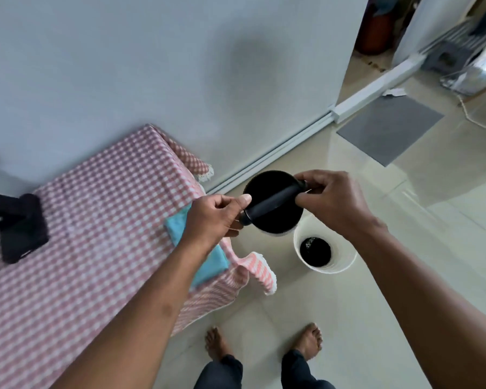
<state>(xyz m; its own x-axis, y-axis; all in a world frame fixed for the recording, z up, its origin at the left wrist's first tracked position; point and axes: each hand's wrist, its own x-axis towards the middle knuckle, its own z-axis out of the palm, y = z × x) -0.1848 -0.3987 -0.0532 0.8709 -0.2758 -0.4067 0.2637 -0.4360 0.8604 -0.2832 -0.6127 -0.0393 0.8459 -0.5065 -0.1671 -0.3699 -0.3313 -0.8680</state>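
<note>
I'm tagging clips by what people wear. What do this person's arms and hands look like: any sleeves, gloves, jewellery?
The left forearm and right forearm are bare as far as the frame shows, with no sleeve in view. The left hand and right hand wear no gloves, and no ring, watch or wristband is visible on either.
</note>
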